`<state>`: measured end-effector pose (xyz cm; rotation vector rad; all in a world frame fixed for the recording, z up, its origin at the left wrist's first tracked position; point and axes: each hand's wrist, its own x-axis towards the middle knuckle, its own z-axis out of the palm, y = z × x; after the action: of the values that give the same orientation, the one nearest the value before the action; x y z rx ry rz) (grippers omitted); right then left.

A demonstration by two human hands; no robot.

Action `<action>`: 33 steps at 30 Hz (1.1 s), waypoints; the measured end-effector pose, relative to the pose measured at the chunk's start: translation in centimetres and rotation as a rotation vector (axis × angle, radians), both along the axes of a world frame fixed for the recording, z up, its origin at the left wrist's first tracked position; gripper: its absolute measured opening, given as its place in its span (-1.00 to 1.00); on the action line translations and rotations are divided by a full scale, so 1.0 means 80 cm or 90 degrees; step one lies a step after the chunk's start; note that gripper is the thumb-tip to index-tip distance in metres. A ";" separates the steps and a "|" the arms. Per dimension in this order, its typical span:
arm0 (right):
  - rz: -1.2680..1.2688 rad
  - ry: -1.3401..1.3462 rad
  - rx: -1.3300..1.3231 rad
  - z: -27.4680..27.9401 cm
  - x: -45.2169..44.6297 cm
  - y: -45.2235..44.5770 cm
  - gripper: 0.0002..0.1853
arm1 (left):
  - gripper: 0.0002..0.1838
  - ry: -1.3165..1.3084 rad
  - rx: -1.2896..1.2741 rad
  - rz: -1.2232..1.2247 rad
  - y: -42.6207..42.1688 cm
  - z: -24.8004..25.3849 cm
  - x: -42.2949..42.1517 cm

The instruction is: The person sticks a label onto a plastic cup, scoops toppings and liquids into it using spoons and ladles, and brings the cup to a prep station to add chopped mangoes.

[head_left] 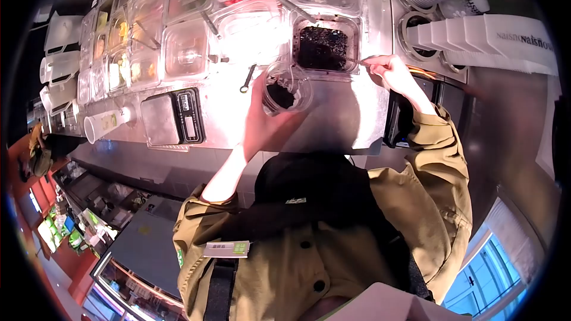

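Note:
My left hand (pixel 259 120) is wrapped round a clear plastic cup (pixel 305 96) with dark contents and some white bits inside. Just beyond the cup sits a square clear container (pixel 355 30) holding a dark, wet-looking mass (pixel 322 47). At this container's right edge, my right hand (pixel 389 71) pinches the handle of a thin utensil whose far end reaches toward the dark mass. A small black-handled tool (pixel 248 79) lies on the counter left of the cup.
Several clear food containers (pixel 185 50) fill the back and left. A digital scale (pixel 172 117) and a tipped white cup (pixel 107 123) are at the left of the steel counter (pixel 223 122). Stacked cups and lids (pixel 476 35) stand at the right, above a black device (pixel 399 113).

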<state>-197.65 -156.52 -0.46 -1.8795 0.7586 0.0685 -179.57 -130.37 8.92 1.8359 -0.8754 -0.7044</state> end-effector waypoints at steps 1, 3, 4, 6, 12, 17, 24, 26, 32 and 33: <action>-0.018 -0.016 0.009 0.007 -0.008 -0.001 -0.75 | -0.09 -0.005 0.016 -0.009 -0.001 -0.007 0.002; 0.000 -0.033 -0.021 0.032 -0.016 -0.005 -0.76 | -0.10 -0.021 0.050 -0.025 -0.006 -0.027 0.011; 0.011 -0.025 -0.035 0.055 -0.016 -0.003 -0.75 | -0.10 -0.088 0.064 -0.038 -0.014 -0.029 0.013; 0.042 -0.026 -0.043 0.089 -0.020 0.002 -0.73 | -0.08 -0.182 0.076 -0.067 -0.027 -0.042 0.016; 0.233 -0.227 -0.681 0.152 0.001 0.065 -0.78 | -0.05 -0.107 0.030 -0.056 -0.045 -0.041 0.007; 0.114 -0.037 -0.586 0.173 -0.028 0.025 -0.69 | -0.04 -0.047 -0.064 0.007 -0.014 -0.057 0.006; 0.185 0.066 -0.612 0.093 0.054 -0.003 -0.73 | 0.05 -0.058 -0.292 0.030 0.042 -0.038 -0.027; 0.147 0.128 -0.618 0.108 0.117 -0.027 -0.71 | 0.05 0.001 -0.359 0.105 0.045 -0.044 -0.038; 0.276 0.129 -0.743 0.010 0.238 -0.096 -0.72 | 0.03 -0.042 -0.396 0.257 0.065 -0.035 -0.017; 0.284 0.115 -0.753 0.009 0.241 -0.098 -0.71 | 0.03 -0.060 -0.398 0.272 0.073 -0.033 -0.015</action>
<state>-178.35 -164.33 0.27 -3.1888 0.4900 0.0770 -180.73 -124.55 6.27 1.4192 -0.6324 -0.0541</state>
